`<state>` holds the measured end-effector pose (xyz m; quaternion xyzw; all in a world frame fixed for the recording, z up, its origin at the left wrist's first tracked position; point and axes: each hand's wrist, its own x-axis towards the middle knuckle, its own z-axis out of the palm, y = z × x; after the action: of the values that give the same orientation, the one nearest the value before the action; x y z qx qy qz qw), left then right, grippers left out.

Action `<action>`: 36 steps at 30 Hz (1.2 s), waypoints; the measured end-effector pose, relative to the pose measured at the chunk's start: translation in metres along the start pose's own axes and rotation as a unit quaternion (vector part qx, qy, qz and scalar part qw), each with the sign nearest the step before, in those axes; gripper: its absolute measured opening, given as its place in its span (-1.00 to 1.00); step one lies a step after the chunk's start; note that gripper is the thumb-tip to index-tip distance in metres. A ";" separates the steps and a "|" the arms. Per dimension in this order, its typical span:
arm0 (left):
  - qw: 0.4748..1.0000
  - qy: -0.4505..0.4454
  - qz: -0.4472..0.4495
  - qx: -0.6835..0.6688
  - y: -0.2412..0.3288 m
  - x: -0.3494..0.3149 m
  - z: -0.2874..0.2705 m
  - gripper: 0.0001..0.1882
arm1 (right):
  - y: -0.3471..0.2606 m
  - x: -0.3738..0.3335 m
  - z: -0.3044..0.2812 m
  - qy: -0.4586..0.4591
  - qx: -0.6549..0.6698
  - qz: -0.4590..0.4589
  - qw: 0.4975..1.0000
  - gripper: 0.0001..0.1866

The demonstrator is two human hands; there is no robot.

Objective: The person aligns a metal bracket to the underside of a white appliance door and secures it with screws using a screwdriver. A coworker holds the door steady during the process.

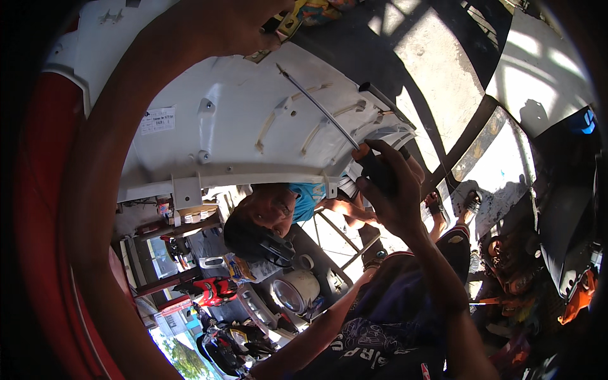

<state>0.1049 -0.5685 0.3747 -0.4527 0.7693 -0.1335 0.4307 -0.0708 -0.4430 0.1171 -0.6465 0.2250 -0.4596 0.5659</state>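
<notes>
My right hand (396, 190) is closed round the dark handle of a screwdriver (323, 109) with an orange collar. Its long metal shaft points up and left across a large pale moulded panel (228, 120), the tip near the panel's upper edge. Whether the tip touches is unclear. A long arm in from the lower left leads to my left hand (244, 28) at that upper edge. Its fingers curl by a small yellow and dark piece (288, 26), partly hidden and cut off by the frame. The panel carries a white paper label (158, 121), ribs and bosses.
A co-worker in a dark cap (253, 237) and blue shirt is just below the panel. Red bodywork (50, 221) borders the left. Beyond lie a white bucket (296, 289), a red motorcycle (216, 291) and an orange part (579, 296). Sandalled feet (470, 204) stand right.
</notes>
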 end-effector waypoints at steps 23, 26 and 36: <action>0.299 0.583 -0.593 -0.469 0.134 0.032 0.123 -0.72 | 0.014 0.219 0.008 -0.011 0.055 -0.098 0.994 -0.82; 0.188 0.637 -0.519 -0.539 0.140 0.054 0.133 -0.70 | 0.012 0.216 0.017 -0.004 0.120 -0.112 0.986 -0.79; 0.093 0.714 -0.400 -0.567 0.136 0.070 0.137 -0.68 | 0.008 0.203 0.020 0.021 0.167 -0.057 0.984 -0.69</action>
<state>0.1178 -0.5247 0.1750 -0.4991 0.2734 -0.0716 -0.8192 0.0446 -0.5995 0.1798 -0.5446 0.1196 -0.5359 0.6340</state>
